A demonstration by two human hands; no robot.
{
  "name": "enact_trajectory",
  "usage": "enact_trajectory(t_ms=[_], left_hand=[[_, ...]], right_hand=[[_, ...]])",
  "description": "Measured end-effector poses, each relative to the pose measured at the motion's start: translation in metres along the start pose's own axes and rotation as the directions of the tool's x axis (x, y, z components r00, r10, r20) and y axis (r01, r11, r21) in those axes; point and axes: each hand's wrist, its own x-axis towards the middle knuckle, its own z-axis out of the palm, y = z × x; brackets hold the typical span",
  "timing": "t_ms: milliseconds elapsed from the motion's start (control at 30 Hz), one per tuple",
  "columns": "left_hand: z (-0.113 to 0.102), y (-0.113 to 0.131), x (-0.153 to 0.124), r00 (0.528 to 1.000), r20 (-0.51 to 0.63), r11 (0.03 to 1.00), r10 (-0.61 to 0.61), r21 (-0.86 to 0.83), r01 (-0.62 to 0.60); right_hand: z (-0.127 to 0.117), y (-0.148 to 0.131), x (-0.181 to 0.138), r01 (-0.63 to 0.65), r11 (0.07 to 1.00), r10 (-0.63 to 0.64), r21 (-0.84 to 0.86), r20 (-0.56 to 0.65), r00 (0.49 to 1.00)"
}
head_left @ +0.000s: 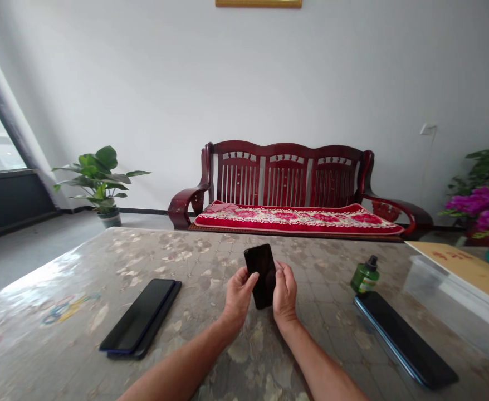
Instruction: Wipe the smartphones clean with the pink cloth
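Upright above the table's middle, a black smartphone (pixel 262 275) is held between my two hands, its dark screen facing me. My left hand (pixel 238 295) is closed on its left edge, the thumb lying over the screen's side. Along the right edge, my right hand (pixel 285 289) grips the same phone with curled fingers. A small pale bit shows by the right fingertips; I cannot tell what it is. Two stacked smartphones (pixel 140 317) lie left of my forearms. To the right rests another dark phone or phone stack (pixel 403 337) with a blue edge.
A green bottle (pixel 365 275) with a black cap stands beyond the right-hand phone. A clear plastic box (pixel 449 303) with a tan folder (pixel 457 262) on top is farther right. Coloured rubber bands (pixel 67 309) lie at left on the patterned tablecloth (pixel 177 256). A wooden bench (pixel 286 172) stands behind.
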Motion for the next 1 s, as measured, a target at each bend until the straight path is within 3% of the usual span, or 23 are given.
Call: enact_trajectory(t_ms=[167,300,467,567,667,800,1000], left_hand=[[0.002,0.003,0.001,1.000,0.009,0.999,0.000,0.039,0.000],[-0.005,0.007,-0.001,1.000,0.016,0.995,0.005,0.099,-0.006],[-0.030,0.014,-0.004,0.999,0.021,0.979,0.026,0.202,-0.029],[-0.048,0.016,-0.005,0.998,0.039,0.962,0.053,0.265,-0.062],[-0.062,0.015,-0.007,0.995,0.066,0.937,0.078,0.336,-0.096],[-0.071,0.014,-0.014,0.990,0.081,0.892,0.114,0.430,-0.138],[-0.073,0.020,-0.021,0.981,0.130,0.816,0.142,0.546,-0.190]], right_hand=[[-0.009,-0.011,0.008,0.178,0.975,-0.180,-0.133,-0.004,0.984],[-0.015,-0.023,0.008,0.358,0.911,-0.340,-0.205,0.118,0.933],[-0.018,-0.031,0.003,0.509,0.815,-0.439,-0.278,0.278,0.855],[-0.020,-0.031,0.002,0.602,0.733,-0.478,-0.316,0.391,0.787],[-0.021,-0.030,0.002,0.720,0.617,-0.539,-0.319,0.495,0.681],[-0.020,-0.030,0.003,0.830,0.498,-0.645,-0.250,0.534,0.547],[-0.019,-0.036,0.002,0.877,0.422,-0.693,-0.229,0.542,0.475]])
